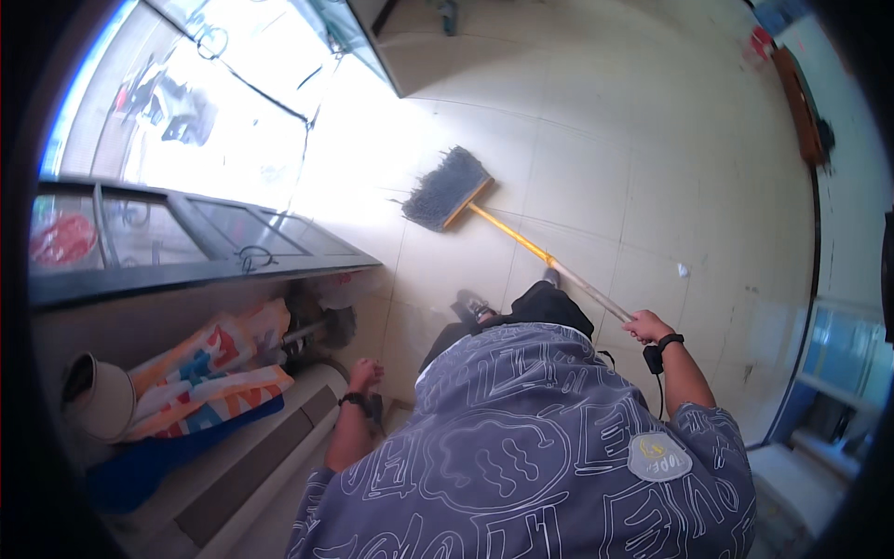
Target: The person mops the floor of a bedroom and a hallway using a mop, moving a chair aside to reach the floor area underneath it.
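My right hand (647, 326) is closed round the pale upper end of a mop's handle. The mop (447, 189) has a grey, fringed head lying on the tiled floor ahead of me, joined by a yellow bar to a handle that is yellow in its lower part. That handle slants from the head back past my shoe to my right side. My left hand (365, 374) hangs by my left side with its fingers curled in, and nothing shows in it. Dark bands sit on both wrists.
A grey-framed glass door (214, 238) stands open on my left, beside a bright doorway. Printed plastic bags (209, 373) and a white round container (101, 396) lie below it. A white scrap (683, 270) is on the floor; a glass cabinet (843, 354) stands at right.
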